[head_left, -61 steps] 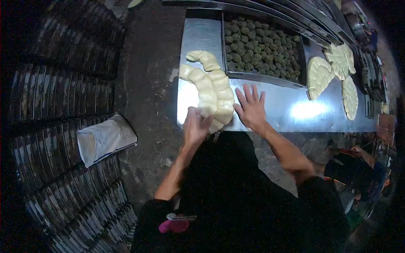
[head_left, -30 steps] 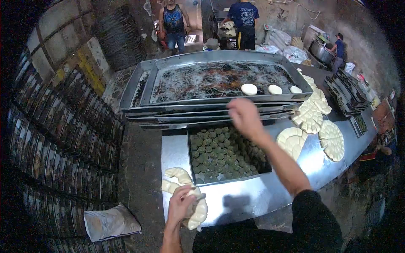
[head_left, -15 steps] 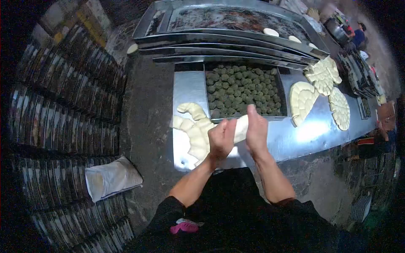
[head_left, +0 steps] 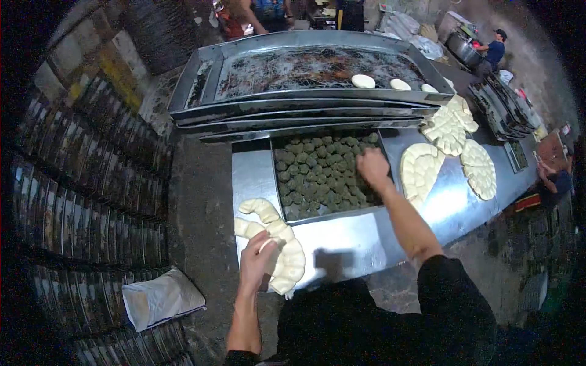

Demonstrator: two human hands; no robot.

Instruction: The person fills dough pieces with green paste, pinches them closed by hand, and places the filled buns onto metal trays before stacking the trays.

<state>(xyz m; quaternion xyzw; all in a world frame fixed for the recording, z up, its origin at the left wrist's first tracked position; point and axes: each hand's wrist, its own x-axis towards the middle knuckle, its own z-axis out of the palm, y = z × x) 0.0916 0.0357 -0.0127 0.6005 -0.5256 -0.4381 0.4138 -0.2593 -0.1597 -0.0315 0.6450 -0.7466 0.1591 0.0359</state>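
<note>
My left hand [head_left: 255, 262] is closed, its fingers curled round a small pale piece of dough [head_left: 267, 244]. It hovers over a curved slab of scored dough [head_left: 289, 259] on the left of the metal table. My right hand [head_left: 373, 168] reaches over the right side of a tray [head_left: 278, 194] full of dark greenish filling balls [head_left: 320, 174]. Its fingers are bent down and pressed together among the balls; whatever is between them is hidden.
Stacked large baking trays [head_left: 305, 100] stand behind the filling, with flat dough rounds [head_left: 363, 81] on top. More scored dough [head_left: 421, 171] lies on the right of the table [head_left: 348, 250]. Tray racks [head_left: 91, 226] and a white sack [head_left: 163, 299] are left. Other people work farther off.
My hands were together in front of the filling tray with dough between them. They have separated: the left went down and left, the right moved over the balls. The camera view has shifted too.
</note>
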